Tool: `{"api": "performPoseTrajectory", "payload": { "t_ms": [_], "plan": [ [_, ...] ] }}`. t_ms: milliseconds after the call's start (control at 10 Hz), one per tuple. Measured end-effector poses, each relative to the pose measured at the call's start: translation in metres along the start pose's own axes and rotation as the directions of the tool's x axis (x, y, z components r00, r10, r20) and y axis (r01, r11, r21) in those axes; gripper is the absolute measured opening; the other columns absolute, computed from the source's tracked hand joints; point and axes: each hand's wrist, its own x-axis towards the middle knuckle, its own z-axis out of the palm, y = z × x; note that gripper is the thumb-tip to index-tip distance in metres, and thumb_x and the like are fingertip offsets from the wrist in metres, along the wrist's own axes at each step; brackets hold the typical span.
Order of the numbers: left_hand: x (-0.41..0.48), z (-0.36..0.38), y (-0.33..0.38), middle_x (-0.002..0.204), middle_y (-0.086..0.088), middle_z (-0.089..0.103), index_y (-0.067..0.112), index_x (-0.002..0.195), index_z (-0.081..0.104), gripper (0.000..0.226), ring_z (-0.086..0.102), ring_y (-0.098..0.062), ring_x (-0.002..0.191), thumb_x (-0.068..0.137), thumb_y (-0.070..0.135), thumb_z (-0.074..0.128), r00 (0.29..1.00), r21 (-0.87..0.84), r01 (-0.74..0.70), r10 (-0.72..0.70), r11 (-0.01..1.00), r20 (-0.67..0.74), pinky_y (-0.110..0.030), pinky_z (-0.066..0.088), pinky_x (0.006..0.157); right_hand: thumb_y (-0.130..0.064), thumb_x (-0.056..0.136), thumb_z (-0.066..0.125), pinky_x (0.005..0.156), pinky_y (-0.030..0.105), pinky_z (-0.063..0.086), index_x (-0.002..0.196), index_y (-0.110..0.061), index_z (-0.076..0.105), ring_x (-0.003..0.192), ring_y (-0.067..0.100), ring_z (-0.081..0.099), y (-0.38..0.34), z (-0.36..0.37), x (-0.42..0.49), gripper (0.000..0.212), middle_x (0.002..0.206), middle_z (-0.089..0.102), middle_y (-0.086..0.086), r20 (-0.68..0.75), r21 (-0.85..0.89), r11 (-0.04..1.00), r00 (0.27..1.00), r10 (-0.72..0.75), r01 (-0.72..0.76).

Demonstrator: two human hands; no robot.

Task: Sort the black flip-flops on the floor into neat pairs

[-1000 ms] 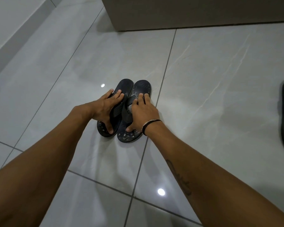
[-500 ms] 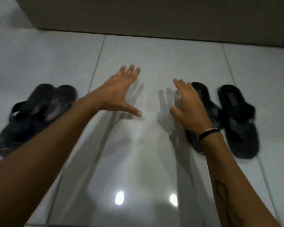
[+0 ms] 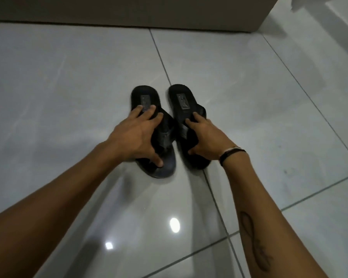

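Note:
Two black flip-flops lie side by side on the glossy grey tiled floor, heels pointing away from me. My left hand (image 3: 137, 135) lies over the left flip-flop (image 3: 144, 95), fingers across its strap and heel, thumb pressed on the toe end. On the right flip-flop (image 3: 180, 95) rests my right hand (image 3: 205, 137), fingers on the strap and thumb at the sole's inner edge. A narrow gap separates the two soles. A black band circles my right wrist.
The base of a brown cabinet (image 3: 129, 11) runs along the far side of the floor. Something white (image 3: 297, 5) hangs at the top right corner. Grout lines cross the tiles (image 3: 48, 97) around the flip-flops.
The view swung right from another flip-flop pair, which is now out of sight. Both hands left that pair, crossed the bare floor and came down on this pair.

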Motion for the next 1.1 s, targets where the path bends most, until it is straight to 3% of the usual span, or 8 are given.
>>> {"api": "performPoseTrajectory", "payload": {
  "t_ms": [100, 300, 500, 800, 900, 1000, 1100],
  "plan": [
    [0.017, 0.011, 0.043, 0.179, -0.003, 0.001, 0.027, 0.168, 0.011, 0.150, -0.001, -0.036, 0.163, 0.049, 0.075, 0.088, 0.998, -0.029, -0.040, 0.038, 0.999, -0.041, -0.050, 0.016, 0.131, -0.012, 0.074, 0.085, 0.121, 0.047, 0.034, 0.160, -0.017, 0.029, 0.150, 0.045, 0.032, 0.038, -0.005, -0.005, 0.102, 0.173, 0.009, 0.015, -0.005, -0.013, 0.999, 0.999, 0.051, -0.051],
    [0.069, 0.028, 0.140, 0.178, -0.006, -0.005, 0.021, 0.168, 0.008, 0.144, -0.019, -0.035, 0.162, 0.058, 0.063, 0.092, 0.997, -0.148, -0.062, 0.054, 0.987, -0.055, -0.060, 0.006, 0.131, 0.004, 0.075, 0.079, 0.118, 0.047, 0.038, 0.159, -0.020, 0.033, 0.147, 0.043, 0.041, 0.118, -0.031, -0.007, 0.098, 0.174, 0.001, 0.010, 0.011, 0.042, 0.977, 0.978, 0.209, -0.209],
    [0.083, 0.043, 0.151, 0.178, -0.006, -0.010, 0.021, 0.169, 0.007, 0.144, -0.027, -0.031, 0.160, 0.060, 0.061, 0.092, 0.994, -0.213, -0.077, 0.058, 0.974, -0.094, -0.062, -0.003, 0.130, 0.003, 0.073, 0.082, 0.116, 0.052, 0.043, 0.158, -0.022, 0.037, 0.142, 0.044, 0.046, 0.141, -0.032, -0.001, 0.100, 0.174, 0.005, 0.006, 0.013, 0.090, 0.978, 0.982, 0.190, -0.191],
    [0.088, 0.049, 0.151, 0.178, -0.006, -0.012, 0.021, 0.168, 0.008, 0.143, -0.030, -0.032, 0.159, 0.060, 0.061, 0.092, 0.993, -0.211, -0.074, 0.053, 0.975, -0.104, -0.063, -0.004, 0.129, 0.004, 0.074, 0.079, 0.114, 0.049, 0.043, 0.156, -0.021, 0.038, 0.139, 0.045, 0.049, 0.142, -0.030, 0.000, 0.095, 0.173, 0.004, 0.007, 0.003, 0.083, 0.981, 0.985, 0.175, -0.175],
    [0.090, 0.045, 0.147, 0.176, -0.005, -0.023, 0.020, 0.168, 0.007, 0.143, -0.033, -0.035, 0.157, 0.061, 0.060, 0.092, 0.990, -0.209, -0.089, 0.063, 0.974, -0.130, -0.066, 0.002, 0.128, 0.003, 0.074, 0.078, 0.117, 0.049, 0.042, 0.158, -0.025, 0.036, 0.142, 0.046, 0.045, 0.137, -0.029, -0.001, 0.098, 0.174, -0.001, 0.008, 0.005, 0.073, 0.982, 0.984, 0.177, -0.177],
    [0.076, 0.038, 0.147, 0.173, -0.004, -0.032, 0.025, 0.169, 0.001, 0.146, -0.035, -0.036, 0.156, 0.061, 0.065, 0.090, 0.985, -0.200, -0.094, 0.062, 0.975, -0.158, -0.074, 0.006, 0.124, 0.004, 0.075, 0.075, 0.122, 0.056, 0.033, 0.160, -0.032, 0.023, 0.148, 0.054, 0.030, 0.127, -0.032, -0.010, 0.106, 0.174, -0.006, 0.009, -0.012, 0.082, 0.980, 0.983, 0.183, -0.182],
    [0.027, 0.018, 0.152, 0.172, -0.003, -0.033, 0.035, 0.168, -0.006, 0.140, -0.034, -0.034, 0.157, 0.063, 0.083, 0.074, 0.938, -0.286, -0.104, -0.001, 0.953, -0.347, -0.081, 0.001, 0.119, 0.008, 0.082, 0.066, 0.124, 0.061, 0.017, 0.162, -0.035, 0.003, 0.157, 0.050, 0.000, 0.100, -0.060, -0.044, 0.110, 0.174, -0.012, 0.004, -0.190, 0.267, 0.925, 0.926, 0.326, -0.271]
  ]
}}
